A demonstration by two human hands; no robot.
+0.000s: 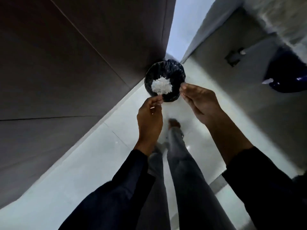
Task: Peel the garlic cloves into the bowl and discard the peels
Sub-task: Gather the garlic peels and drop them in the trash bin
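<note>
A round bin lined with a black bag (174, 70) stands on the floor in the corner below me. A white heap of garlic peels (161, 87) lies inside it. My left hand (149, 117) hovers at the bin's near left rim, its fingers curled, and its thumb and fingertips pinch a thin pale scrap of peel. My right hand (199, 102) hangs at the near right rim, with its fingers held straight and together, pointing toward the bin. I cannot see anything in its palm. No bowl or garlic cloves are in view.
A dark brown cabinet wall (66, 63) rises on the left and a grey wall (232, 39) on the right. My legs and feet (176, 146) stand on the pale tiled floor (83, 163). A dark blue object (285, 72) sits at the right.
</note>
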